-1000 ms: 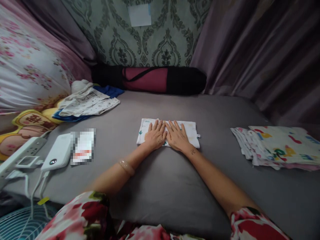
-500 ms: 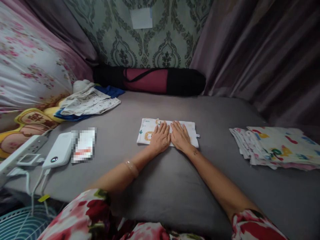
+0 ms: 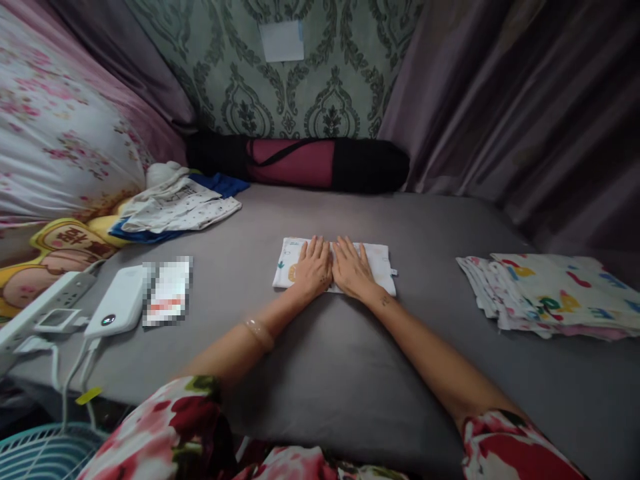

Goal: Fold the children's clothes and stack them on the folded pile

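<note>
A folded white cloth (image 3: 379, 260) with printed animal and leaf patterns lies flat on the grey bed sheet (image 3: 320, 373). A small white tag sticks out at its right edge. My left hand (image 3: 315, 265) rests flat on the cloth's middle, fingers stretched out and pointing away from me. Right beside it, my right hand (image 3: 351, 268) lies flat on the same cloth with its fingers extended. The two hands touch or nearly touch along the thumbs. Part of the cloth's print is hidden under them.
At right lies a stack of folded patterned cloths (image 3: 570, 287). A white power bank (image 3: 120, 300), a power strip (image 3: 60, 300) and a blurred packet (image 3: 169, 290) sit at left. Clothes (image 3: 180, 207) lie behind them; a long black-and-red bag (image 3: 295, 162) lines the wall.
Both hands have slid slightly left and a little forward across the cloth, still flat. The cloth stays in nearly the same place.
</note>
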The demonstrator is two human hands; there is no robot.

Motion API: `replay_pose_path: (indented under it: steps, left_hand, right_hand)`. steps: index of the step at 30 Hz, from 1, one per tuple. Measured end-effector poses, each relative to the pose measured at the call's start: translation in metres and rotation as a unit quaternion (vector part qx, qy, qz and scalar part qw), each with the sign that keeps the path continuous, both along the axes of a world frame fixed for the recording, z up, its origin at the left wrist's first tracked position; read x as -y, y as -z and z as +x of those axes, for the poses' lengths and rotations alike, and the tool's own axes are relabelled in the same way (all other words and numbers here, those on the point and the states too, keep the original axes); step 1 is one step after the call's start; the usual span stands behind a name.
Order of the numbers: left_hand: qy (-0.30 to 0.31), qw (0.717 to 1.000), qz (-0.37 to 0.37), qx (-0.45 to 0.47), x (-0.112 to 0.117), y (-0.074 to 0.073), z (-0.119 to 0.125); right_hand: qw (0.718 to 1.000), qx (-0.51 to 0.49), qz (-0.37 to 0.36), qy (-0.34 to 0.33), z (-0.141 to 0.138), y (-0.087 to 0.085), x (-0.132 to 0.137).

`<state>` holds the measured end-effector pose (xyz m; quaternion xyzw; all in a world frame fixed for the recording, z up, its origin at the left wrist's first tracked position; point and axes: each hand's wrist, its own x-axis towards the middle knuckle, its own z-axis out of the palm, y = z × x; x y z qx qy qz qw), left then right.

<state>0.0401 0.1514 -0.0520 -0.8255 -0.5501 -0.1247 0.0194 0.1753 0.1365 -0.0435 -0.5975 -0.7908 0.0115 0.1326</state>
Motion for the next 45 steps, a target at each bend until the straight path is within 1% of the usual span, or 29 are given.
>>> replay_pose_path:
  steps: [3, 6, 10, 12, 14, 16, 20, 24, 27, 29, 31, 34, 37, 39, 42, 45]
  left_hand:
    - [-0.011, 0.999, -0.035, -0.011, -0.004, 0.008, -0.003]
    - [-0.012, 0.999, -0.042, -0.014, -0.006, 0.010, -0.003]
    - [-0.006, 0.998, -0.055, -0.019, -0.007, 0.005, -0.005]
    - [-0.006, 0.999, -0.040, -0.022, -0.007, 0.001, -0.010]
    - [-0.013, 0.999, -0.016, -0.026, -0.006, 0.001, -0.015]
    - [-0.023, 0.999, -0.011, -0.029, -0.006, 0.003, -0.019]
    - [-0.028, 0.999, -0.032, -0.031, -0.006, 0.006, -0.020]
    - [-0.023, 0.997, -0.056, -0.039, -0.007, 0.001, -0.022]
    - [-0.036, 0.998, -0.033, -0.043, -0.007, -0.001, -0.029]
    - [-0.049, 0.998, -0.022, -0.043, -0.008, 0.001, -0.034]
    - [-0.055, 0.997, -0.029, -0.041, -0.009, 0.004, -0.036]
    - [-0.057, 0.997, -0.041, -0.038, -0.012, 0.005, -0.038]
    - [-0.054, 0.996, -0.064, -0.036, -0.014, 0.002, -0.041]
    - [-0.053, 0.996, -0.063, -0.040, -0.014, 0.000, -0.046]
    - [-0.055, 0.996, -0.051, -0.045, -0.012, 0.000, -0.053]
    - [-0.050, 0.996, -0.059, -0.048, -0.011, 0.002, -0.057]
  right_hand:
    - [1.000, 0.006, -0.012, -0.010, -0.007, 0.005, 0.000]
    - [1.000, 0.012, -0.011, -0.009, -0.009, 0.009, -0.001]
    - [0.999, 0.014, -0.033, -0.014, -0.005, 0.005, -0.002]
    - [0.999, 0.012, -0.036, -0.011, -0.001, 0.001, -0.002]
    - [1.000, 0.015, -0.024, 0.007, 0.003, -0.001, -0.001]
    - [0.999, 0.021, -0.016, 0.025, 0.006, 0.001, 0.000]
    - [0.999, 0.026, -0.020, 0.028, 0.008, 0.008, 0.000]
    - [0.999, 0.030, -0.036, 0.020, 0.011, 0.006, -0.001]
    - [0.999, 0.032, -0.011, 0.030, 0.017, 0.003, 0.002]
    - [0.998, 0.032, 0.009, 0.053, 0.019, 0.005, 0.003]
    - [0.997, 0.030, 0.009, 0.066, 0.020, 0.009, 0.004]
    - [0.997, 0.025, -0.001, 0.069, 0.022, 0.012, 0.003]
    - [0.998, 0.015, -0.030, 0.055, 0.028, 0.008, 0.002]
    - [0.998, 0.012, -0.039, 0.050, 0.034, 0.005, 0.004]
    - [0.998, 0.020, -0.019, 0.060, 0.041, 0.006, 0.010]
    - [0.997, 0.025, -0.008, 0.066, 0.043, 0.011, 0.012]
